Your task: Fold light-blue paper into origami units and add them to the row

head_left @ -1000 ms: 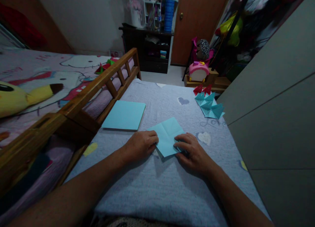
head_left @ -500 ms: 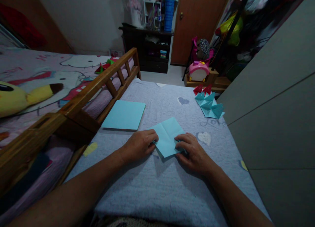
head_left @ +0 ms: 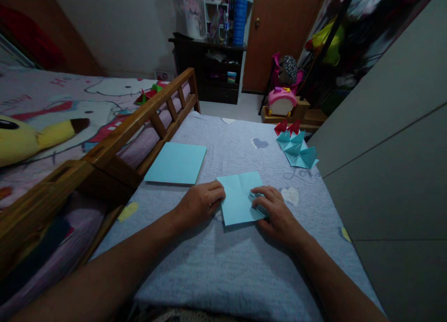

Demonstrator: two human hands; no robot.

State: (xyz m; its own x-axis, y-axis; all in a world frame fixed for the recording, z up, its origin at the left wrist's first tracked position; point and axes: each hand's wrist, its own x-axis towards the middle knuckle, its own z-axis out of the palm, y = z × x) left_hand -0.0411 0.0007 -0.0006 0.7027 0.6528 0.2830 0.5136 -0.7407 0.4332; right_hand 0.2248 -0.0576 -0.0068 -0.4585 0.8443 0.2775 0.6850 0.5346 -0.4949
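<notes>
A creased light blue paper square [head_left: 239, 196] lies flat on the grey bedsheet [head_left: 226, 261] in front of me. My left hand [head_left: 199, 203] rests at its left edge with the fingers curled against the paper. My right hand [head_left: 275, 210] holds its right edge, thumb and fingers pinching the paper. A stack of light blue paper sheets [head_left: 176, 163] lies to the left, beyond my left hand.
Folded blue and red paper shapes [head_left: 296, 145] sit at the far right by a grey cabinet [head_left: 391, 140]. A wooden bed rail [head_left: 139, 122] runs along the left, with a yellow plush toy [head_left: 24, 138] on the other bed. A dark shelf unit [head_left: 213, 70] and door stand beyond.
The paper has been turned from a diamond position to sit square to me. My right hand has moved up along its right edge.
</notes>
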